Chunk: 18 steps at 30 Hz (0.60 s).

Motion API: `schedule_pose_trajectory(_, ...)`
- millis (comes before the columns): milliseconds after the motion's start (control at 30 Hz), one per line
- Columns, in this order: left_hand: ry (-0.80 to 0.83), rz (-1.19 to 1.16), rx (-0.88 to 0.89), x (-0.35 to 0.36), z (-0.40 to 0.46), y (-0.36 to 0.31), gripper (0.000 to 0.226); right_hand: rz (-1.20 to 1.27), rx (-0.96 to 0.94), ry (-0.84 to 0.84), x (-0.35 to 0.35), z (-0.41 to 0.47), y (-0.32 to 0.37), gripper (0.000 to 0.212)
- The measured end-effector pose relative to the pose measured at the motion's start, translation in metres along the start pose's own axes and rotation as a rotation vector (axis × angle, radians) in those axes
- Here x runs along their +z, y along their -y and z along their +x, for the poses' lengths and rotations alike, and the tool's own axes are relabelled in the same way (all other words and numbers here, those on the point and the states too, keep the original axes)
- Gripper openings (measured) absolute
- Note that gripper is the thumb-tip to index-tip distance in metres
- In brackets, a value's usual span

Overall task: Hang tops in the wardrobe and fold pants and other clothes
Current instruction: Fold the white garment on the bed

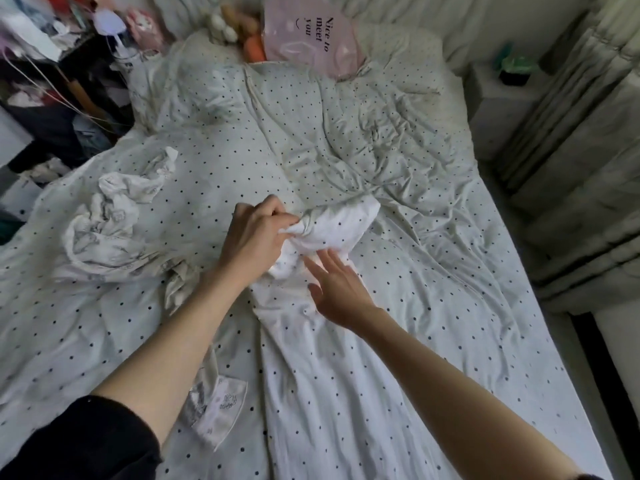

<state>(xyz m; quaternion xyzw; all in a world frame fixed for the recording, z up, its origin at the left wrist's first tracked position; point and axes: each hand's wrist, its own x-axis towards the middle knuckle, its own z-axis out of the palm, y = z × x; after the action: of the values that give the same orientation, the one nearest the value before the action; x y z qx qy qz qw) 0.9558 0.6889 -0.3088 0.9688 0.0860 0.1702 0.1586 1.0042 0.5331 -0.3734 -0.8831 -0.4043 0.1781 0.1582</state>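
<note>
You've got a bed [450, 306] covered in white polka-dot bedding, and right in the middle of it sits a bunched-up white garment [332, 230], so I'll use that as the reference for everything else.

Your left hand [254, 237] is on the left end of the white garment, fingers [284, 225] curled and pinching a wad of the fabric. Your right hand [337, 289] is just on the near side of the garment, palm down, fingers spread apart and straight, the tips touching or very nearly touching the cloth's lower edge. It's not gripping anything.

Well to the left of the garment there's a crumpled printed top [110, 223], pale with a grey sketchy pattern, lying in a heap on the duvet. A strip of the same kind of printed fabric, ending in what looks like a cuff [218, 414], lies nearer you, partly under your left forearm.

Beyond the garment, at the head of the bed, there's a pink pillow [311, 39] with "Nice to meet you" on it, and a couple of soft toys [239, 29] beside it. Off to the far left is a cluttered dark shelf [52, 98] with cables and bits of clothing.
</note>
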Motion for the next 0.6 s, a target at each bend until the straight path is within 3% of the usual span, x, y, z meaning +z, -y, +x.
schedule_pose_trajectory(67,0.143,-0.011,-0.035,0.019,-0.038,-0.001,0.036,0.046,0.043,-0.004,0.015,-0.033,-0.013,0.039)
schedule_pose_trajectory(167,0.252,-0.036,0.007,0.043,-0.076,-0.009,0.037,0.118,0.168,-0.243,0.026,-0.078,-0.025,0.024)
schedule_pose_trajectory(233,0.27,-0.018,0.047,0.058,-0.095,-0.012,0.043,0.091,0.121,-0.463,0.026,-0.093,-0.031,0.013)
schedule_pose_trajectory(300,0.422,-0.009,0.007,0.07,-0.115,-0.015,0.042,0.009,0.022,-0.596,0.022,-0.098,-0.035,0.008)
schedule_pose_trajectory(367,0.619,0.032,-0.02,0.079,-0.129,-0.01,0.032,-0.081,-0.072,-0.527,0.021,-0.091,-0.037,0.028)
schedule_pose_trajectory(433,0.688,-0.01,-0.061,0.079,-0.131,-0.007,0.024,-0.149,-0.141,-0.292,0.029,-0.084,-0.037,0.045)
schedule_pose_trajectory(500,0.507,-0.111,-0.095,0.077,-0.121,-0.001,0.021,-0.217,-0.178,-0.05,0.045,-0.08,-0.037,0.055)
schedule_pose_trajectory(567,0.273,-0.092,-0.111,0.075,-0.104,0.007,0.012,-0.266,-0.163,0.063,0.066,-0.08,-0.037,0.059)
schedule_pose_trajectory(600,0.224,-0.062,-0.139,0.075,-0.093,0.011,0.018,-0.28,-0.142,0.091,0.075,-0.081,-0.036,0.06)
